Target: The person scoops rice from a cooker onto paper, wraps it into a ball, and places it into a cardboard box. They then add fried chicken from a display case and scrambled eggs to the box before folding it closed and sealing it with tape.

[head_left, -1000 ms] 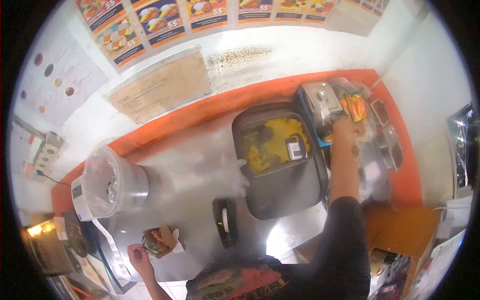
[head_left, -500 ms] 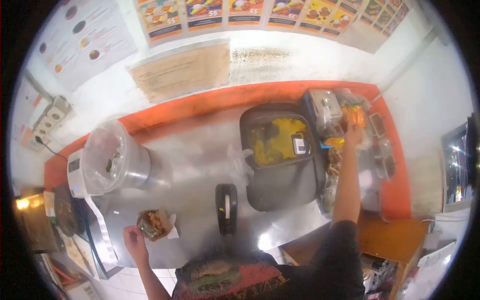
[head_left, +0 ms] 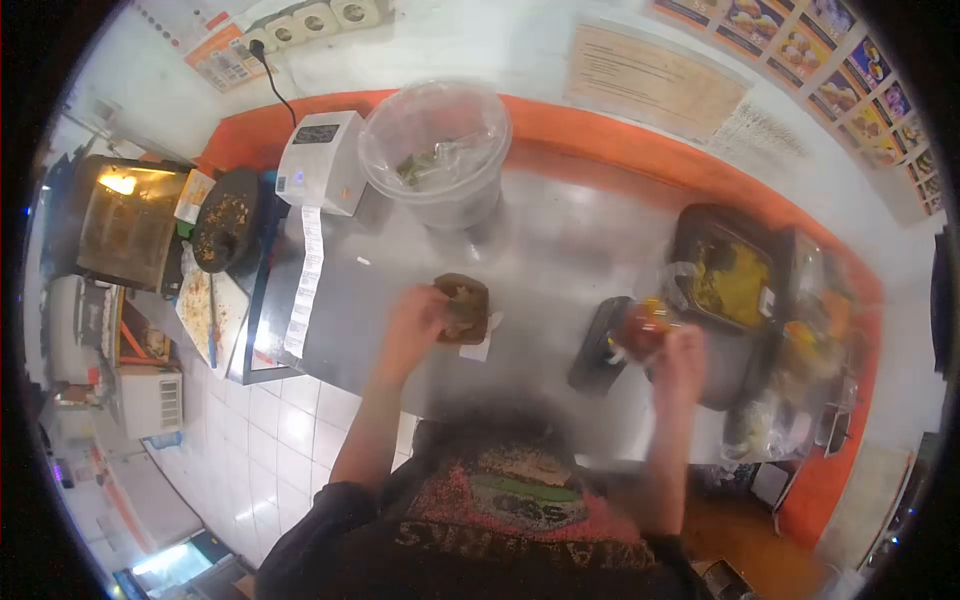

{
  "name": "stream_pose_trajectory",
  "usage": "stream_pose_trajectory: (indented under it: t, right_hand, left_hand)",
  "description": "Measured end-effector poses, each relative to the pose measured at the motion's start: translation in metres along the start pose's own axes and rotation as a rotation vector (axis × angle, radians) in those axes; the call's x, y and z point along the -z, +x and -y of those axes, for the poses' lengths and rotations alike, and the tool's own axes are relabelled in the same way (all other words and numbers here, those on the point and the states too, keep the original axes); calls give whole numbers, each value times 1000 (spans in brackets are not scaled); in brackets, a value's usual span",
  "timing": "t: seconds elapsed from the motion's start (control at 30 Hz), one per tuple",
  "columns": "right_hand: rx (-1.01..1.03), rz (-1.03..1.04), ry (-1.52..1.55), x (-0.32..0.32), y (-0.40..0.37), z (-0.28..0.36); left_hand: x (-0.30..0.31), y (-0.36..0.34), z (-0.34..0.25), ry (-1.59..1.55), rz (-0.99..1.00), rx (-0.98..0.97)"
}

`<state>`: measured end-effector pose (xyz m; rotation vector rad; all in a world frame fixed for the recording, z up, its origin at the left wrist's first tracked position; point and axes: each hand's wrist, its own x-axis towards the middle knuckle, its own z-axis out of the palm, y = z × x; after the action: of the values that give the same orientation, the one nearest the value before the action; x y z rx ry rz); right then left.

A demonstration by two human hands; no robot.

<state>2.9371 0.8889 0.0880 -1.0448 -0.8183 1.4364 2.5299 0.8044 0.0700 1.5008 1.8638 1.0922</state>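
Observation:
My left hand [head_left: 415, 322] is at the left edge of a small brown food box [head_left: 470, 332] on the metal counter; its fingers are bent at the rim, over the contents. A white paper piece [head_left: 477, 348] lies against the box's lower right side. In my right hand [head_left: 684, 352] is a shiny red and yellow packet [head_left: 645, 328], blurred by motion, held above the counter near a black stapler-like object [head_left: 597, 350].
Behind stands a clear lined bucket [head_left: 440, 200] beside a white printer [head_left: 322, 165] with a long paper strip [head_left: 306, 285]. At right are a dark tray of yellow food [head_left: 730, 285] and plastic bags [head_left: 762, 425]. A dark pan [head_left: 225, 222] sits far left.
The view has swung to the left. My right hand has come away from the bags at the right with the red packet, toward the middle. My left hand remains at the food box.

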Motion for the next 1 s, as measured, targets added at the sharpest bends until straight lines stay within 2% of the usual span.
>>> stream_pose_trajectory:
  t: [0.03, 0.07, 0.1, 0.2, 0.3, 0.4, 0.5, 0.57, 0.6, 0.67, 0.7, 0.77, 0.87, 0.97, 1.0]
  right_hand:
    - [3, 105, 25, -24, -5, -17]
    - [-60, 106, 101, -63, -17, -19]
    - [-91, 108, 35, -76, -20, -42]
    - [-191, 187, -108, -136, -29, -63]
    - [-113, 274, -368, -182, -26, -82]
    - [-54, 315, -513, -224, -28, -95]
    - [13, 365, -740, -248, -22, -126]
    - [25, 387, -909, -258, -21, -146]
    - [136, 347, -891, -259, -22, -154]
    - [360, 268, -850, -260, -23, -162]
    - [355, 364, -881, -257, -23, -162]
    - [328, 561, -942, -247, -28, -163]
    - [274, 647, -968, -237, -30, -175]
    - [-98, 506, -402, -226, -30, -156]
    - [-99, 450, -365, -216, -31, -144]
  left_hand:
    - [-3, 2, 6, 174, -16, -121]
    - [-7, 4, 17, 348, -34, -241]
    - [-10, 5, 24, 523, -52, -360]
    - [-8, -7, 16, 766, 154, -275]
    - [-12, -10, 31, 938, 234, -220]
    - [5, -11, 23, 854, 212, -275]
    - [34, -16, 12, 756, 24, -133]
    - [45, -20, 16, 603, -71, -171]
    - [47, -21, 18, 525, -117, -190]
    - [42, -19, 25, 498, 13, -328]
    - [37, -18, 29, 483, 77, -393]
    - [26, -16, 35, 491, 175, -393]
    - [16, -11, 36, 556, 282, -355]
    - [6, -7, 45, 637, 317, -319]
    - [4, -9, 50, 663, 320, -303]
